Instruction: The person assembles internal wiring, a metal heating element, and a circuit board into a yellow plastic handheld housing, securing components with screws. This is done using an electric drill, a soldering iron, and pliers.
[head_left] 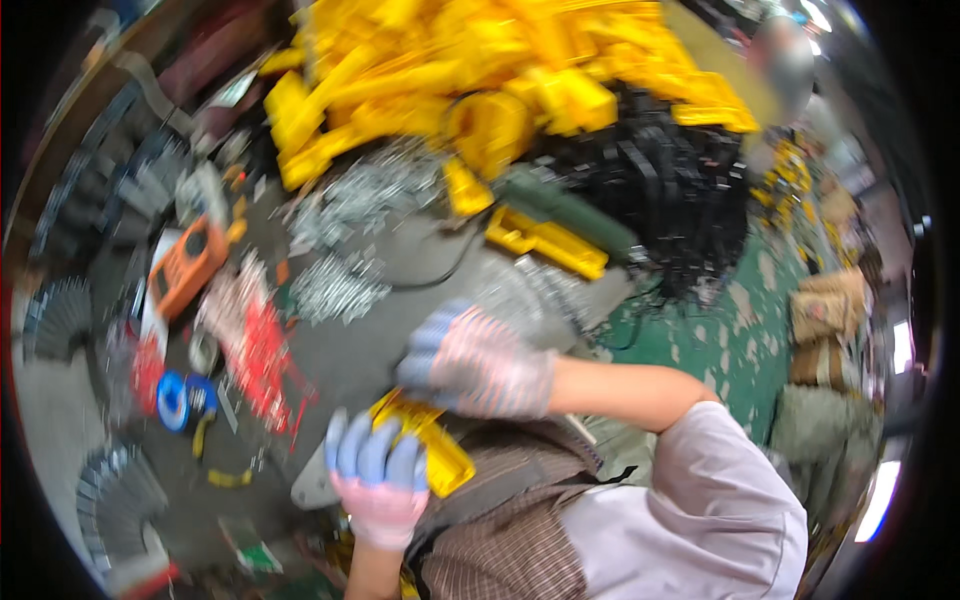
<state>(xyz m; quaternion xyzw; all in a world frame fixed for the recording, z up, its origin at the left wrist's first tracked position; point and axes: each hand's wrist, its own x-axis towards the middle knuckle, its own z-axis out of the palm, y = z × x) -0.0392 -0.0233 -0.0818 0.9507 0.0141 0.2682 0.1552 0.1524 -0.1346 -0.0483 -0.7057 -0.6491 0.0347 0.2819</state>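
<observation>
Both of my hands wear gloves with blue fingers and pale pink or striped backs. My left hand (378,475) lies at the left side of a yellow plastic part (443,455), its fingers bent over it in a grip. The part is long and narrow, close to my body, and partly covered by the hands. Just above its far end is my right hand (475,360), fingers curled down and inward. Whatever those fingers pinch is hidden, and the picture is smeared by motion.
A heap of yellow plastic parts (450,80) rises at the far side, beside a pile of black pieces (660,190). Small metal pieces (340,287), a green cylindrical tool (565,210), an orange multimeter (188,265), red wires (262,365) and a blue spool (173,400) lie around.
</observation>
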